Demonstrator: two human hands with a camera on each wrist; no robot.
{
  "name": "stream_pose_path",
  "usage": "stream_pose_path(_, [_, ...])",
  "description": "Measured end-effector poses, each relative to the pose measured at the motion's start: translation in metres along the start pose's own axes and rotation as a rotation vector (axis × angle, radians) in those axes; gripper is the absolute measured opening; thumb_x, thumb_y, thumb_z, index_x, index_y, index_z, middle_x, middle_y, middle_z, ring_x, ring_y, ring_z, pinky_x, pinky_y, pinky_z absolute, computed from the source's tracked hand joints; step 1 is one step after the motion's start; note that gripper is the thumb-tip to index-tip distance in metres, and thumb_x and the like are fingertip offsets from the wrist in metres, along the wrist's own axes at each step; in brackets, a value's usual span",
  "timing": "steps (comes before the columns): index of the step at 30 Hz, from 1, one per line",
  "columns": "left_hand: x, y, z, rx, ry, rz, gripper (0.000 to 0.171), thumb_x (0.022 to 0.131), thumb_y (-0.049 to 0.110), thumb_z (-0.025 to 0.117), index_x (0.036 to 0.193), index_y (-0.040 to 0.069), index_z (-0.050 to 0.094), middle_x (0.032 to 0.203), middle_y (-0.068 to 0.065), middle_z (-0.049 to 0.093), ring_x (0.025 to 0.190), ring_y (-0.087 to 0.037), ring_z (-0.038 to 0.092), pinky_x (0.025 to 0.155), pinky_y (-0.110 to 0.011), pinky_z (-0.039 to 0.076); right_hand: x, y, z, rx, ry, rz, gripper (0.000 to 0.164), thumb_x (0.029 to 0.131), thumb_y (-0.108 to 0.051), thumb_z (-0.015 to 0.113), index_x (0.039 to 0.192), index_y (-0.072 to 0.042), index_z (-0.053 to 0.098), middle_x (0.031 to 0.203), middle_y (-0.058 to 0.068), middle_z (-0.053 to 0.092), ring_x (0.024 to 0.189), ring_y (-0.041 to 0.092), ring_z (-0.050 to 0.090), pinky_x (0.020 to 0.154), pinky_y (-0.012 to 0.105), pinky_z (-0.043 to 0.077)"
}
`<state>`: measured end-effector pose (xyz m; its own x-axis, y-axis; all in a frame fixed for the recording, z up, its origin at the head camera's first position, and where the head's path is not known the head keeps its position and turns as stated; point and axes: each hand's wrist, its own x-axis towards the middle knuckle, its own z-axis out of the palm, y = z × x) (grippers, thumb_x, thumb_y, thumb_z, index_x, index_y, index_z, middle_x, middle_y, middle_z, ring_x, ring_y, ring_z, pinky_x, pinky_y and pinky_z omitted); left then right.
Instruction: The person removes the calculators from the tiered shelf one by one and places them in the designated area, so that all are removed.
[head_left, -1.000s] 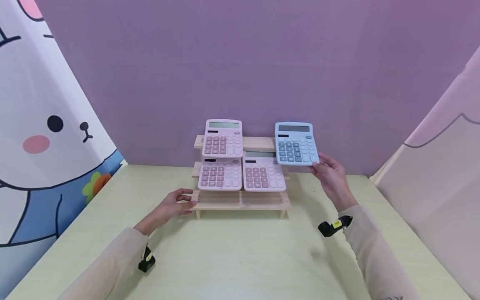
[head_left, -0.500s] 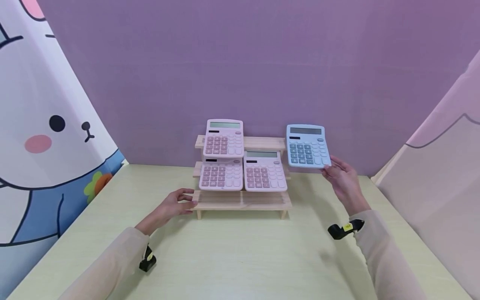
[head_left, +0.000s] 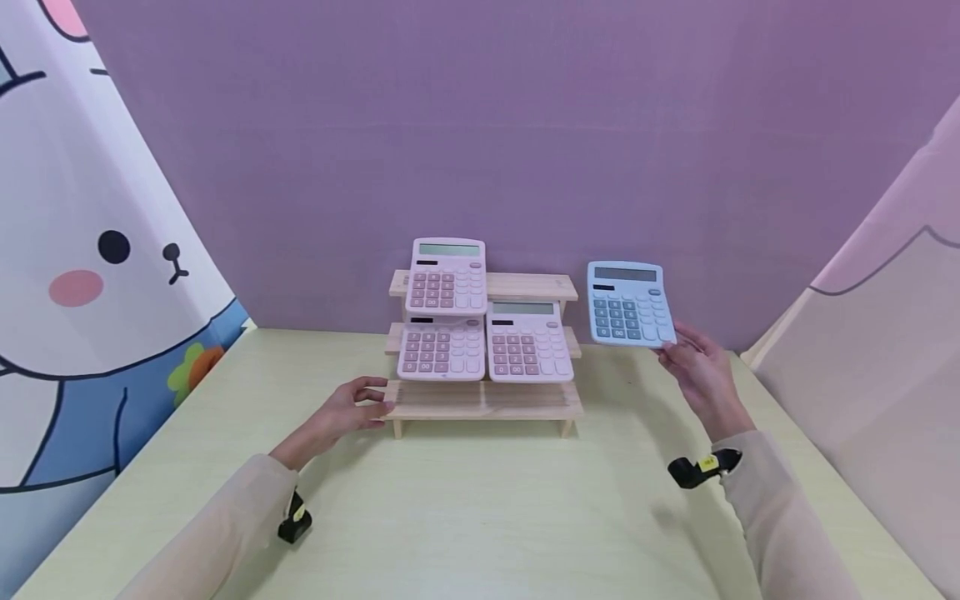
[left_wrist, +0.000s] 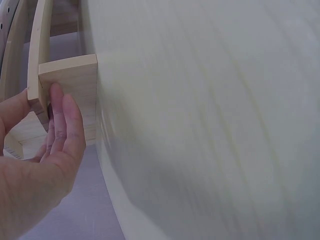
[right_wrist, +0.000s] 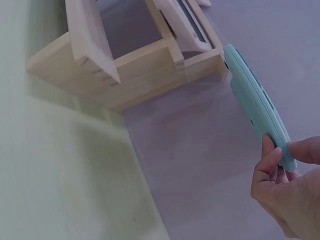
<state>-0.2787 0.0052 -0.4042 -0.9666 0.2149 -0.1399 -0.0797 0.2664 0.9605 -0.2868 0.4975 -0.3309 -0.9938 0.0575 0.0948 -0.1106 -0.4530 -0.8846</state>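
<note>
My right hand [head_left: 701,375] pinches a light blue calculator [head_left: 630,304] by its lower right corner, in the air to the right of a three-tier wooden stand [head_left: 483,404]. Edge-on in the right wrist view, the blue calculator [right_wrist: 257,102] sits between thumb and fingers. At the stand's lowest tier my left hand [head_left: 341,417] grips the left end, thumb on one face of the board [left_wrist: 40,60] and fingers underneath. One pink calculator [head_left: 447,279] leans on the top tier. Below are a second pink calculator [head_left: 442,354], its top hidden, and a third [head_left: 528,342] beside it.
The stand rests on a pale wood-grain table [head_left: 480,517] before a purple backdrop [head_left: 480,133]. A cartoon-printed cloth [head_left: 112,333] hangs at the left, a pale pink one [head_left: 885,358] at the right. Each wrist bears a black camera mount [head_left: 705,468].
My right hand has carried the blue calculator right and slightly down, away from the top tier's right side. The left hand and the pink calculators stay where they were.
</note>
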Motion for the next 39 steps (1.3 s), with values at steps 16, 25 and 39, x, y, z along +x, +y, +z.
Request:
stream_pose_path(16, [-0.001,0.001,0.000,-0.008,-0.016,0.009,0.059,0.087,0.007,0.060,0.135,-0.006,0.029,0.123,-0.026,0.044,0.088,-0.014,0.059,0.086,-0.039,0.054,-0.002,0.025,-0.022,-0.013,-0.004,0.046,0.035,0.086,0.017,0.043,0.117,0.000,0.037,0.083,0.006,0.066,0.074,0.016,0.065,0.064,0.019,0.052])
stream_pose_path(25, [0.000,-0.001,0.000,-0.014,-0.013,0.010,0.059,0.087,0.007,0.060,0.135,-0.006,0.029,0.122,-0.025,0.044,0.089,-0.014,0.059,0.086,-0.037,0.054,-0.002,0.040,-0.030,-0.108,0.047,0.103,0.045,0.087,0.016,0.043,0.129,0.004,0.032,0.083,0.002,0.065,0.073,0.011,0.063,0.065,0.017,0.052])
stream_pose_path(39, [-0.004,0.001,-0.001,-0.008,-0.017,0.018,0.062,0.084,0.012,0.065,0.134,-0.006,0.031,0.121,-0.025,0.045,0.092,-0.017,0.059,0.085,-0.036,0.054,-0.001,0.057,-0.039,-0.202,0.098,0.177,0.044,0.087,0.012,0.046,0.128,0.002,0.034,0.080,-0.003,0.063,0.071,0.007,0.059,0.065,0.017,0.050])
